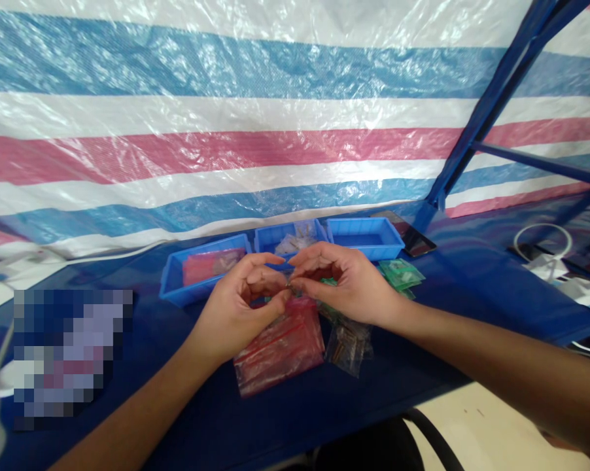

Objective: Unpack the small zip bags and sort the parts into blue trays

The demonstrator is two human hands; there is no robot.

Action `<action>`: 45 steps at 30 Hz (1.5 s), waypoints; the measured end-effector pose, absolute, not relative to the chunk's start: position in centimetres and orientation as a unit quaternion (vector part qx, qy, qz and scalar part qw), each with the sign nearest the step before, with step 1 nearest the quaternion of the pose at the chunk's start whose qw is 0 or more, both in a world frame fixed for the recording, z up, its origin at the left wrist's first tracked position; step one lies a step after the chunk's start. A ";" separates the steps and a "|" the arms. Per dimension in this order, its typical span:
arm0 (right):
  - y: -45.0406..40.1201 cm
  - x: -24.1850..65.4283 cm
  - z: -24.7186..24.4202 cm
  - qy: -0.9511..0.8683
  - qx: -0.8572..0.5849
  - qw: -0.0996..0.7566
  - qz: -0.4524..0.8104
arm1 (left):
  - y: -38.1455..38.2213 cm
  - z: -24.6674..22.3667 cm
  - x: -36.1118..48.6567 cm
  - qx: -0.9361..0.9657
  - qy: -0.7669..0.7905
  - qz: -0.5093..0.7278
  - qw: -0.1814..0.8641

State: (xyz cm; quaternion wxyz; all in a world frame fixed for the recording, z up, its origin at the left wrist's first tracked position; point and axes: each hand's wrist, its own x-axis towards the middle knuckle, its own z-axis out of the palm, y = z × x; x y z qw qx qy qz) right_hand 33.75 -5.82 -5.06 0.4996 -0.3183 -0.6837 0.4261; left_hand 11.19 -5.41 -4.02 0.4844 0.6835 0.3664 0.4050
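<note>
My left hand (243, 304) and my right hand (341, 278) meet above the table, thumbs and fingers of both closed at the same spot. Between the fingertips is something tiny that is too small to name. Red plastic zip bags (285, 347) lie in a stack right under my left hand. Below my right hand is a clear bag (348, 343) of brownish, thin metal-looking pieces. Several green bags (400, 275) lie by my right wrist, partly hidden by it.
Behind my hands stand three blue trays: the left tray (177, 294) holds red bags, the middle tray (263, 241) clear bags, and the right tray (364, 252) shows bare inside. A phone (419, 242) lies beside it. A blue metal frame (471, 134) rises at right; cables (543, 226) lie beyond.
</note>
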 end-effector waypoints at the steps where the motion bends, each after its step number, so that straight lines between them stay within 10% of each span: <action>1: -5.9 33.7 -5.0 -0.682 -0.315 0.502 0.428 | -5.5 -4.0 11.3 0.681 0.365 0.406 0.488; 45: -6.4 32.8 -4.8 -0.706 -0.327 0.484 0.401 | -6.0 -4.3 11.4 0.777 0.409 0.366 0.308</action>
